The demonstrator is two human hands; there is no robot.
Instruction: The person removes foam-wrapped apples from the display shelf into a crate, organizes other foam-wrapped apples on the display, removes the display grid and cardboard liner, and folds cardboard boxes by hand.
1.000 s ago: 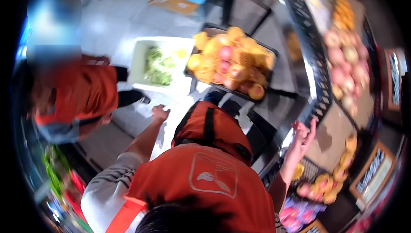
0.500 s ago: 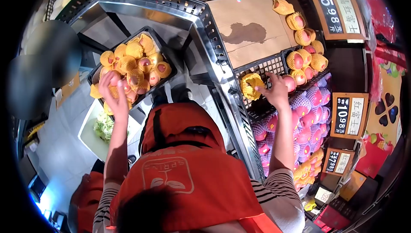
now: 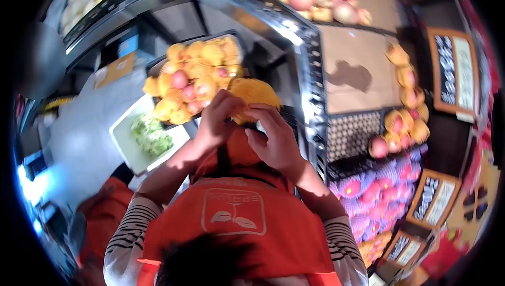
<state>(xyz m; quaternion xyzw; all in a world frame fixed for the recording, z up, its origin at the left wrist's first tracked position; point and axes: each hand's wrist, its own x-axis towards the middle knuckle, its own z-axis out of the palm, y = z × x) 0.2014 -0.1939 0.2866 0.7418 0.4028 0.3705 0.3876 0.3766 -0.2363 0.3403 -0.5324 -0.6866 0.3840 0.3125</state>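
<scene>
Meeting at the near right corner of the fruit crate (image 3: 236,33): two bare hands and one bunch of yellow foam netting (image 3: 255,91). Left hand (image 3: 214,118): fingers curling in and clamping on the netting's near edge, no longer reaching among the crate's netted fruit (image 3: 197,68). Right hand (image 3: 276,141): fingertips touching the netting from the side away from the crate, thumb standing apart; whether it is gripping or only steadying cannot be told. Netting: overlapping the crate's corner in view, contact with the crate uncertain; whether fruit is sitting inside, hidden. Display basket (image 3: 353,133), right of the crate: its lattice is showing where a yellow bundle was lying half a second ago, so the held piece is probably that one. Bearing on the work: both hands are now serving a single item beside the crate instead of working at two places. Further right of the crate: a line of netted fruit (image 3: 407,75) edging a cardboard sheet (image 3: 342,49). Lower right of the crate: purple-netted fruit (image 3: 363,207), lying in a bank. Lower left of the crate: a white bin (image 3: 123,139) holding leafy greens (image 3: 152,133).
</scene>
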